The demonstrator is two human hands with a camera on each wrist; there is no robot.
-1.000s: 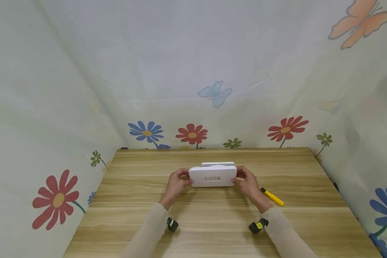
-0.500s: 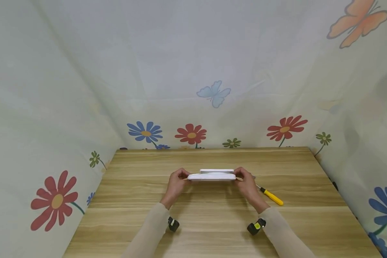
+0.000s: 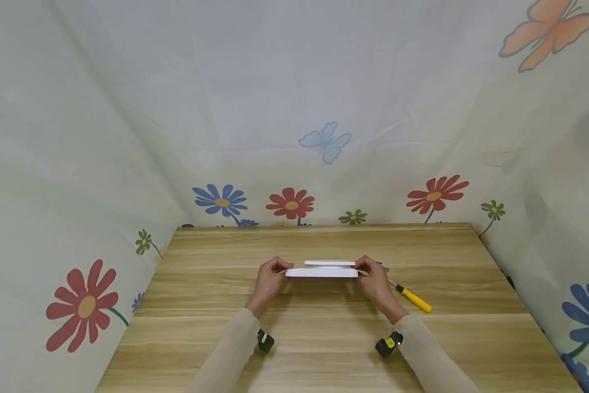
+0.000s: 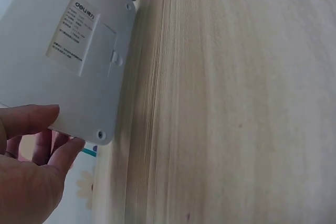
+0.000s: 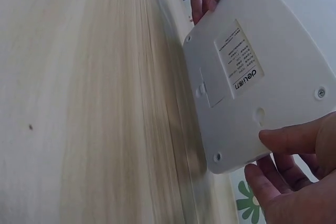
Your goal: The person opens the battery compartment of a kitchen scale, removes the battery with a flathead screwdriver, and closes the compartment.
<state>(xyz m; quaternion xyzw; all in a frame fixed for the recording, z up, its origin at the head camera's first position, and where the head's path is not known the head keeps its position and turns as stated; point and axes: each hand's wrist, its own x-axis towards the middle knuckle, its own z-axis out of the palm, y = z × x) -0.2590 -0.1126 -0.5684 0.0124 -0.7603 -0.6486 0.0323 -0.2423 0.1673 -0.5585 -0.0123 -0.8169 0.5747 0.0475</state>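
Observation:
Both hands hold a white device with a flat slab raised off its base, which looks like an electronic scale (image 3: 321,272). My left hand (image 3: 269,278) pinches its left end, and my right hand (image 3: 375,279) pinches its right end. From the head it shows edge-on. The wrist views show the scale's underside (image 4: 79,77), with a "deli" label (image 5: 239,56), a battery cover (image 5: 211,86) and screws in the corners. Most of its upper face is hidden.
A yellow-handled screwdriver (image 3: 414,299) lies on the wooden table (image 3: 215,256) beside the right hand. A small bluish-grey item (image 3: 384,267) shows just beyond that hand. A flowered curtain-like backdrop (image 3: 255,109) stands behind and at both sides.
One second ago the scale's labelled underside faced the head camera. The hands have tilted it until only its edge shows. The screwdriver stays where it was.

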